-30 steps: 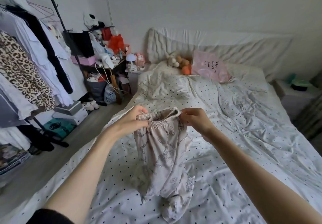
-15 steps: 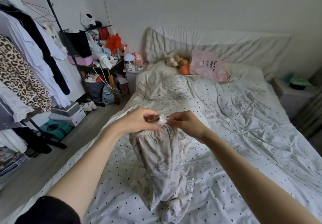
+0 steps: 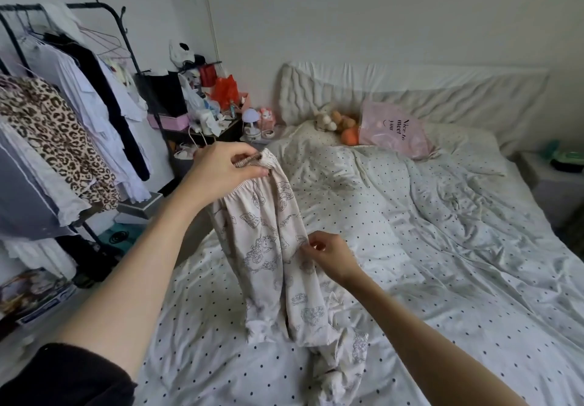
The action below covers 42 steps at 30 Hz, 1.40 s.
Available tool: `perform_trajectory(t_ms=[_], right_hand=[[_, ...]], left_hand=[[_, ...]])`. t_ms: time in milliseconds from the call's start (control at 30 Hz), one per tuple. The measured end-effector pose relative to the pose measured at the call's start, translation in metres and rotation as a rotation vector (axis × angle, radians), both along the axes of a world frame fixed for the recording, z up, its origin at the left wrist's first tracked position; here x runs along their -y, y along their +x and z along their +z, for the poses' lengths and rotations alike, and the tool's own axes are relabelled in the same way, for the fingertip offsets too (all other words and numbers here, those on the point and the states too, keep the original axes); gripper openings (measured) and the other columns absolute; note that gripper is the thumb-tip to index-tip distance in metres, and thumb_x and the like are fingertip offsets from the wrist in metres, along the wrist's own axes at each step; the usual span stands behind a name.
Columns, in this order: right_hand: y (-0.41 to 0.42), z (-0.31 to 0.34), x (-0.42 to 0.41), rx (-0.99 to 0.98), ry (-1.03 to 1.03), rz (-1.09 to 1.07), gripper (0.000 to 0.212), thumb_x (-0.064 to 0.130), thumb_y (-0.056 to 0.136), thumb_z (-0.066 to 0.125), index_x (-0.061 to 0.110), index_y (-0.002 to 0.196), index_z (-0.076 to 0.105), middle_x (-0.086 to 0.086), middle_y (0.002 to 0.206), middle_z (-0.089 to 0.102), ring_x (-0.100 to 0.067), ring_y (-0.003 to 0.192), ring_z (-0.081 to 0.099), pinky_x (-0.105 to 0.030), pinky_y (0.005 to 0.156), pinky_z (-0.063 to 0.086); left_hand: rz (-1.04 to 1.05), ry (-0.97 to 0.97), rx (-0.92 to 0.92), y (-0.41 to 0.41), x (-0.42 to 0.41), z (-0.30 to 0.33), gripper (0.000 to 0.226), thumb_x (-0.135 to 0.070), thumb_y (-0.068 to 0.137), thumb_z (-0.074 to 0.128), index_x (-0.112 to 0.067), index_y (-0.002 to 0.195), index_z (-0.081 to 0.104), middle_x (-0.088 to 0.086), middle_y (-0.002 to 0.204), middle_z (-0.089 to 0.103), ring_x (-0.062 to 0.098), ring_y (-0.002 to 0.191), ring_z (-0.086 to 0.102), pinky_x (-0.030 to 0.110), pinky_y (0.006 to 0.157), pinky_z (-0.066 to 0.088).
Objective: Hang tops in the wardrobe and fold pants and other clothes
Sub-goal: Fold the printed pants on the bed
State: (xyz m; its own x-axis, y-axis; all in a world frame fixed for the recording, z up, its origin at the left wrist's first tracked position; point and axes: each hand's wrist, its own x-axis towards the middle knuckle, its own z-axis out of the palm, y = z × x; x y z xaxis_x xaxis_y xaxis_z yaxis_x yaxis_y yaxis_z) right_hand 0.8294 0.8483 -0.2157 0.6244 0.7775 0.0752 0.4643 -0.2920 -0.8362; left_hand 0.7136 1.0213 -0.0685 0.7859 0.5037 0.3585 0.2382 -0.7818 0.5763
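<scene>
The pants [image 3: 271, 257] are not yet folded: they hang lengthwise over the bed [image 3: 442, 263], waistband up, with both cuffs and a bunched lower end resting on the spotted cover. I judge the fold is only being set up, with the legs brought roughly side by side but still loose and creased; laying them flat and doubling them over is left to do. They are pale cream cotton with a faint grey line-drawn print, an elastic gathered waistband and gathered cuffs, soft and limp, so they should sag wherever they are not held. The left hand [image 3: 221, 168] is closed on the waistband, thumb and fingers pinching the bunched elastic and holding it high. The right hand [image 3: 328, 255] is lower, at mid-leg, its fingertips curled and pinching the right edge of the fabric. No folded pile shows on the bed, so I cannot tell how many other clothes are done. To the left stands a rack [image 3: 94, 7] near the bed's side, already carrying hung tops: white shirts, a black garment and a leopard-print piece, with a bare hanger or two near its far end. At the head of the bed lie a pink pillow [image 3: 395, 129] and soft toys [image 3: 338, 122].
</scene>
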Motion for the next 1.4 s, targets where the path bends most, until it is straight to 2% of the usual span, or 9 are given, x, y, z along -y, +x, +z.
perform_trajectory(t_ms=[100,167,300,433,567,800,1000,1233,1400], right_hand=[[-0.006,-0.012,-0.014,0.028,-0.119,0.033,0.028,0.023,0.088,0.061,0.029,0.063,0.052,0.005,0.076,0.057,-0.014,0.082,0.049,-0.034,0.079,0.04],[-0.014,-0.022,-0.024,0.039,-0.181,0.081,0.024,0.028,0.088,0.062,0.028,0.065,0.057,0.005,0.077,0.056,-0.017,0.089,0.048,-0.034,0.084,0.037],[-0.011,-0.033,-0.037,0.009,-0.163,-0.004,0.02,0.025,0.094,0.052,0.01,0.095,0.065,-0.005,0.097,0.065,-0.024,0.097,0.057,-0.032,0.084,0.041],[0.018,-0.005,-0.033,-0.046,0.035,-0.09,0.024,0.016,0.093,0.055,0.019,0.069,0.054,0.004,0.064,0.055,-0.011,0.06,0.049,-0.019,0.053,0.035],[0.04,0.034,-0.027,0.099,0.129,-0.089,0.015,0.014,0.09,0.061,0.01,0.076,0.063,0.002,0.066,0.059,-0.007,0.06,0.051,-0.015,0.055,0.036],[0.094,0.094,0.028,0.325,0.167,-0.273,0.014,0.015,0.087,0.066,0.002,0.091,0.072,-0.007,0.082,0.068,-0.015,0.074,0.058,-0.022,0.062,0.036],[0.13,0.154,0.118,0.413,0.239,-0.644,0.017,0.018,0.086,0.066,0.005,0.094,0.074,-0.015,0.09,0.072,-0.022,0.083,0.064,-0.026,0.068,0.041],[0.137,0.225,0.258,0.47,0.32,-1.155,0.019,0.022,0.084,0.06,0.007,0.088,0.071,-0.019,0.088,0.069,-0.034,0.086,0.061,-0.035,0.072,0.041],[0.116,0.3,0.32,0.794,0.248,-1.335,0.023,0.028,0.084,0.058,0.014,0.095,0.073,-0.019,0.094,0.07,-0.037,0.084,0.06,-0.044,0.083,0.045]], left_hand=[[0.015,-0.008,0.058,-0.014,-0.01,0.005,0.014,-0.032,0.076,0.075,-0.031,0.084,0.064,-0.017,0.08,0.061,-0.005,0.077,0.053,0.014,0.071,0.04],[0.036,-0.011,0.095,-0.024,-0.018,0.007,0.015,-0.027,0.079,0.073,-0.028,0.089,0.063,-0.02,0.083,0.059,-0.011,0.077,0.052,0.006,0.068,0.036],[0.155,0.028,0.076,-0.044,-0.04,0.009,0.024,-0.027,0.083,0.07,-0.024,0.105,0.061,-0.011,0.102,0.059,0.008,0.099,0.052,0.029,0.089,0.04],[0.318,0.047,0.01,-0.078,-0.065,-0.006,0.02,-0.027,0.084,0.069,-0.027,0.095,0.053,-0.011,0.096,0.054,0.012,0.093,0.052,0.032,0.084,0.043],[0.343,-0.084,-0.089,-0.097,-0.075,-0.039,0.022,-0.019,0.084,0.068,-0.026,0.097,0.052,-0.013,0.092,0.055,0.014,0.094,0.055,0.036,0.08,0.045],[0.08,-0.336,0.068,-0.052,-0.043,-0.038,0.024,-0.015,0.082,0.071,-0.033,0.089,0.058,-0.015,0.091,0.064,0.004,0.089,0.062,0.021,0.078,0.048],[-0.118,-0.294,0.191,0.037,0.021,0.007,0.018,-0.018,0.086,0.066,-0.02,0.103,0.06,-0.011,0.094,0.065,0.01,0.092,0.06,0.026,0.079,0.044],[-0.392,-0.265,0.267,0.13,0.144,0.07,0.032,-0.025,0.088,0.064,-0.011,0.116,0.058,0.006,0.107,0.064,0.024,0.1,0.058,0.035,0.09,0.045],[-0.554,-0.355,0.405,0.152,0.201,0.109,0.015,-0.025,0.093,0.056,-0.013,0.101,0.059,0.003,0.087,0.064,0.022,0.081,0.059,0.031,0.066,0.045]])
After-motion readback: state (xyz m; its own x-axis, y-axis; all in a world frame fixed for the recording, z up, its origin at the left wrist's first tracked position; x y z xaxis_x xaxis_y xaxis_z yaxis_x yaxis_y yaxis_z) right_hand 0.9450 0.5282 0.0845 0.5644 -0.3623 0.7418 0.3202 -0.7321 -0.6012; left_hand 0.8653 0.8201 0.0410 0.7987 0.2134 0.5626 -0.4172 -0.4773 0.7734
